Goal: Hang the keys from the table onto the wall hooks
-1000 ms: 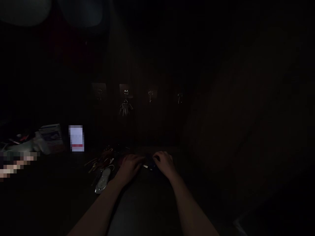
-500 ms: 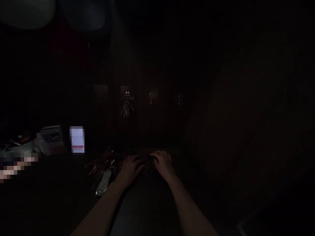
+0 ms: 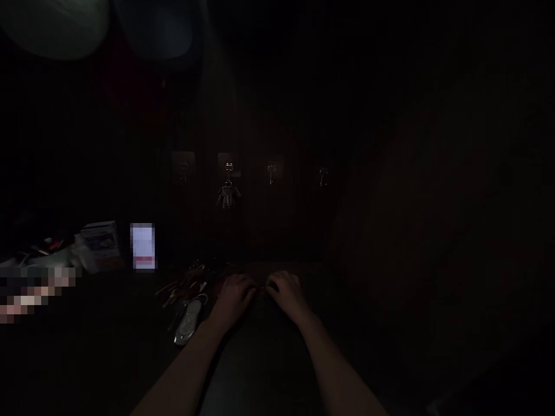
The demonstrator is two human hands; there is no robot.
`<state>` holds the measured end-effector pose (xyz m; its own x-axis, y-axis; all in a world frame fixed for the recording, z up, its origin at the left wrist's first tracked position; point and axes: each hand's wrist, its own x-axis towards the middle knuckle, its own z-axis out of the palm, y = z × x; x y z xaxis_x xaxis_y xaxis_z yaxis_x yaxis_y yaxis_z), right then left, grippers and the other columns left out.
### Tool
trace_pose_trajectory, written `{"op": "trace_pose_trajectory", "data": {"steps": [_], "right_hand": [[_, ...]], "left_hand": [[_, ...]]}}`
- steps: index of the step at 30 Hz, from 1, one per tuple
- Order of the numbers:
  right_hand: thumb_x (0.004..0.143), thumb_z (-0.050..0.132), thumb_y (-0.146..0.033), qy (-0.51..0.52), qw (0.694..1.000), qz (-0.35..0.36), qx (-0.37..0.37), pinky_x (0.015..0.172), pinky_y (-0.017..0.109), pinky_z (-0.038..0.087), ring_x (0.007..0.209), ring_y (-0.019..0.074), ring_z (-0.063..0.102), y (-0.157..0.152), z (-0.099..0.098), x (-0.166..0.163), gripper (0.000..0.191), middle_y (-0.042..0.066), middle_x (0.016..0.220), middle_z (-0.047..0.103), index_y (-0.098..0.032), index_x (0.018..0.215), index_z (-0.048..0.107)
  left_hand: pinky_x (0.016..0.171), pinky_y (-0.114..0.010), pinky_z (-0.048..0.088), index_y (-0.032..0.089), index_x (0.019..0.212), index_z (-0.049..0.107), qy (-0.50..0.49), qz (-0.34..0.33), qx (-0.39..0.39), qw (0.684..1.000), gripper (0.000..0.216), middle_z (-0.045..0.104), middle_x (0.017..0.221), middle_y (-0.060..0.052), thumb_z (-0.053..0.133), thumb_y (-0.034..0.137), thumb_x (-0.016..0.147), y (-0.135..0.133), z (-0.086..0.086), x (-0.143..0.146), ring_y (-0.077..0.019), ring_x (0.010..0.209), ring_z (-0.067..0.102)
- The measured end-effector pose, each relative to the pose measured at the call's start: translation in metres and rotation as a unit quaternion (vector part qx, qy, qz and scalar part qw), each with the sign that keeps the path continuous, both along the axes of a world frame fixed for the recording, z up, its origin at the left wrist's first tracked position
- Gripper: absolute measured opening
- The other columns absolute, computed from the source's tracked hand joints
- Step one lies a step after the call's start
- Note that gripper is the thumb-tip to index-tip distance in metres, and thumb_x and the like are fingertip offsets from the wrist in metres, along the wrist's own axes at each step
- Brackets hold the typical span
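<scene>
Across the lower half of the frame, a dark tabletop (image 3: 255,370) is spread, its edges mostly lost in the gloom. Behind it, an upright dark surface (image 3: 269,225) is barely lit. At the upper left, 2 rounded pale forms (image 3: 56,29) are cut off by the frame's top edge and cannot be identified. From the bottom edge, 2 bare forearms (image 3: 347,370) are stretched inward, and just below the centre the left hand (image 3: 234,293) and the right hand (image 3: 287,292) are placed near each other, backs upward. On both, the fingers are seen to be bent; whether anything is grasped by the left cannot be told, and though the right thumb and forefinger are curved around a dark gap, no grip can be confirmed there either. Toward the left, a box (image 3: 102,245) is stood beside a bright panel (image 3: 143,245) that is blurred into blocks. Left of the left hand, a tangle of small items (image 3: 180,286) is lit faintly, with a silvery oval object (image 3: 189,320) laid just below it. Above the hands, a bunch of keys (image 3: 226,195) is hung from 1 of 4 small hooks (image 3: 271,169). Smallest of all, a faintly glinting thing (image 3: 262,290) is made out between the hands. The step in hand is judged to be close 2-handed handling of it; for the next move, light, careful fingertip control would be called for in such dimness.
</scene>
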<state>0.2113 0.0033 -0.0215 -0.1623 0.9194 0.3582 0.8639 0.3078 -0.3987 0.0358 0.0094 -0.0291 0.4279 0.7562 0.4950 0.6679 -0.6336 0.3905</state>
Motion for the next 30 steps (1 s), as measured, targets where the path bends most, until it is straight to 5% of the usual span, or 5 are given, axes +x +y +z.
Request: {"op": "trace_pose_trajectory", "data": {"steps": [14, 24, 30], "right_hand": [[0.079, 0.050, -0.019, 0.148, 0.985, 0.078, 0.050, 0.085, 0.034, 0.039, 0.091, 0.0170, 0.059, -0.003, 0.001, -0.013, 0.007, 0.002, 0.095, 0.067, -0.022, 0.079, 0.056], [0.078, 0.052, -0.022, 0.146, 0.984, 0.067, 0.073, 0.081, 0.033, 0.039, 0.087, 0.0175, 0.057, -0.014, 0.011, -0.023, 0.010, 0.001, 0.089, 0.064, -0.023, 0.087, 0.057], [0.079, 0.049, -0.024, 0.222, 0.971, 0.062, 0.063, 0.077, 0.029, 0.041, 0.083, 0.0164, 0.057, -0.015, 0.016, -0.026, 0.010, 0.001, 0.080, 0.063, -0.021, 0.075, 0.058]], "left_hand": [[0.081, -0.035, 0.043, 0.021, 0.086, 0.062, -0.053, 0.014, -0.016, 0.998, 0.012, 0.067, 0.088, -0.004, 0.051, 0.024, 0.081, 0.001, 0.002, 0.002, -0.0201, 0.087, 0.059], [0.077, -0.035, 0.044, 0.020, 0.083, 0.059, -0.139, 0.043, 0.004, 0.989, 0.015, 0.065, 0.083, -0.004, 0.046, 0.027, 0.082, -0.002, 0.008, 0.002, -0.0195, 0.082, 0.060], [0.077, -0.035, 0.043, 0.020, 0.085, 0.059, -0.134, 0.043, 0.048, 0.989, 0.017, 0.064, 0.083, -0.004, 0.046, 0.030, 0.084, -0.007, 0.013, 0.002, -0.0195, 0.082, 0.058]]}}
